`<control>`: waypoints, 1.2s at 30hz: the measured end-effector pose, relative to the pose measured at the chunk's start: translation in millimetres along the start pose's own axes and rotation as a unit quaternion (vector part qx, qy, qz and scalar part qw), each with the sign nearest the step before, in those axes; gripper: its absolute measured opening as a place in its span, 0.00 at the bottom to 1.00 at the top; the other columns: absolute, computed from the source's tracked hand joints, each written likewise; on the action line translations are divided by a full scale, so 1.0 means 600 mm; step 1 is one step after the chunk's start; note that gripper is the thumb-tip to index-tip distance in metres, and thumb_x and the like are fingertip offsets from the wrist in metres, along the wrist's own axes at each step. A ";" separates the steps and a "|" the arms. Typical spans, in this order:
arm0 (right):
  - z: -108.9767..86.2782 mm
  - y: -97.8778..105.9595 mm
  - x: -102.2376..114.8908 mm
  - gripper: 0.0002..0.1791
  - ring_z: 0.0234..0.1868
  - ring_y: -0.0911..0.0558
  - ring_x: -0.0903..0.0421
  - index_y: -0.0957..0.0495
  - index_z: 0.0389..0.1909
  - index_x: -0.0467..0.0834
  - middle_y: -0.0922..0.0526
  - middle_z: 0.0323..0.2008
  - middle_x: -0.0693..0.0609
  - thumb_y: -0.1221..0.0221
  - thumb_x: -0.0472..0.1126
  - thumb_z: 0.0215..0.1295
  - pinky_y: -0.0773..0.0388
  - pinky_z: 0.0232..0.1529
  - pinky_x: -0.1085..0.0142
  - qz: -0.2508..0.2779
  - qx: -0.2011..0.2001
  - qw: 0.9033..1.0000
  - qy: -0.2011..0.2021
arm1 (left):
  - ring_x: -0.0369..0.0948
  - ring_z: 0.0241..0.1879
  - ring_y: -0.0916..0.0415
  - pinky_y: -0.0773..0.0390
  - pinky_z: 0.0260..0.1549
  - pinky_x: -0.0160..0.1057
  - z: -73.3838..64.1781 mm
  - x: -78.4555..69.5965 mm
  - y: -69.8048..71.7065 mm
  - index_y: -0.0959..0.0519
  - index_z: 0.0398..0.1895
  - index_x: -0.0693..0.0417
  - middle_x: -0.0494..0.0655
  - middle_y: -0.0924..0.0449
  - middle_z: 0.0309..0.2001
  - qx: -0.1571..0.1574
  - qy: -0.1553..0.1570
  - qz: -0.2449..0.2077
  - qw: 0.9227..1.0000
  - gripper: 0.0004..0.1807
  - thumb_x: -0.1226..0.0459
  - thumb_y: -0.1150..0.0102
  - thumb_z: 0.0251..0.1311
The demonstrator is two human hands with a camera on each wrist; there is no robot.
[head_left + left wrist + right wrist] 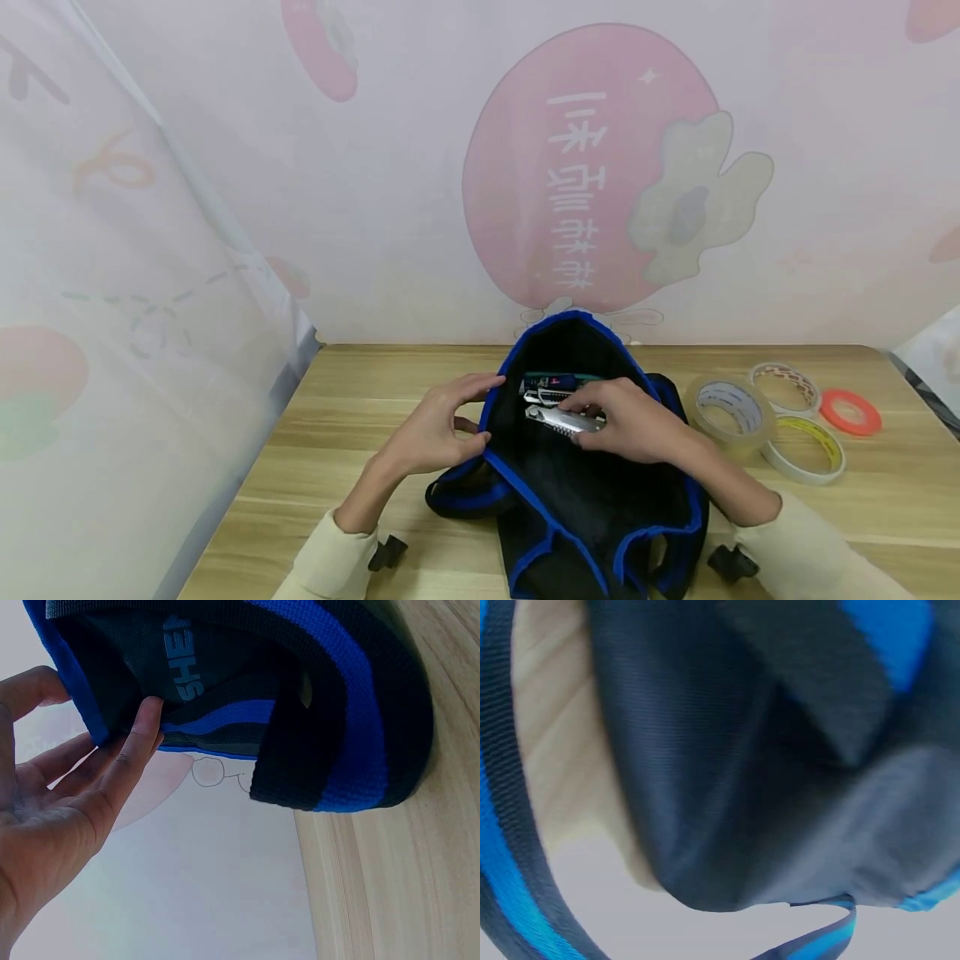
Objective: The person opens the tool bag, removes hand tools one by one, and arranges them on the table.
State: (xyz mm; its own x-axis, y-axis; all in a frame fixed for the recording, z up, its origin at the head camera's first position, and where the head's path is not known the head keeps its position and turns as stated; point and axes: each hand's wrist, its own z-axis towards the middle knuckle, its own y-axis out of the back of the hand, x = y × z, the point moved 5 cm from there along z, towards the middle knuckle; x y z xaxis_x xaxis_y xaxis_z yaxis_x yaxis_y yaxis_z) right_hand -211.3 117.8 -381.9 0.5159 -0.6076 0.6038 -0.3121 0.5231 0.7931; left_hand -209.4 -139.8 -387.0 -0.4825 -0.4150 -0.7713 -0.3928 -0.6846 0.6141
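A black fabric tool bag (570, 492) with blue trim stands on the table, its mouth gaping toward me. My left hand (442, 421) pinches the bag's left rim; in the left wrist view, the fingers (139, 742) lie along the fabric by the blue edging. Inside the mouth, my right hand (630, 421) grips a silver utility knife (566, 418) between thumb and fingers. Just beyond it lie another silver-and-black tool (546, 397) and a dark tool (551, 382), partly covered by my fingers. Only the bag's outside shows in the right wrist view.
Right of the bag lie a wide clear tape roll (701, 404), a white-and-brown roll (813, 392), a red roll (866, 427) and a roll with a yellow core (832, 471). A strap loop (468, 500) sticks out left. A printed curtain (390, 208) hangs behind the wooden table (322, 467).
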 end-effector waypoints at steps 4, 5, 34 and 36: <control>-0.013 0.025 0.013 0.19 0.41 0.17 0.62 0.11 0.58 0.47 0.11 0.50 0.51 0.28 0.41 0.67 0.18 0.37 0.72 0.017 -0.013 1.000 -0.006 | 0.60 0.71 0.23 0.10 0.48 0.34 0.000 0.001 0.000 0.31 0.79 0.59 0.56 0.32 0.79 0.000 0.000 -0.001 1.000 0.41 0.75 0.34 0.60; -0.017 0.032 0.016 0.19 0.41 0.17 0.62 0.12 0.58 0.46 0.11 0.49 0.51 0.27 0.41 0.67 0.18 0.36 0.71 0.021 -0.019 1.000 -0.004 | 0.60 0.71 0.23 0.10 0.48 0.34 0.000 0.001 0.000 0.31 0.79 0.59 0.56 0.32 0.79 -0.001 0.001 -0.001 1.000 0.41 0.75 0.34 0.60; -0.181 0.124 -0.056 0.19 0.40 0.18 0.69 0.12 0.55 0.49 0.11 0.46 0.54 0.24 0.38 0.63 0.13 0.34 0.70 -0.013 -0.133 0.989 -0.058 | 0.60 0.71 0.23 0.10 0.47 0.34 -0.001 0.000 0.001 0.31 0.79 0.60 0.57 0.32 0.79 -0.001 -0.005 -0.001 1.000 0.40 0.75 0.34 0.60; -0.191 0.123 -0.065 0.19 0.41 0.18 0.70 0.12 0.55 0.48 0.11 0.46 0.53 0.24 0.37 0.62 0.13 0.33 0.70 -0.011 -0.136 0.989 -0.054 | 0.60 0.71 0.23 0.10 0.47 0.34 -0.001 0.001 0.001 0.31 0.79 0.60 0.57 0.32 0.79 -0.002 -0.003 0.000 1.000 0.40 0.75 0.34 0.60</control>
State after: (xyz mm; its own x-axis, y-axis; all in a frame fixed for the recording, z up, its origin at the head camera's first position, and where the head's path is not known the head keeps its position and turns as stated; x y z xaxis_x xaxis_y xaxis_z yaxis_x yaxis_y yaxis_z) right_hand -163.1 248.3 -356.0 0.4267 -0.6736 0.6034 -0.0681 0.6414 0.7642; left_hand -209.5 -140.8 -386.9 -0.4879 -0.4106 -0.7703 -0.3903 -0.6868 0.6132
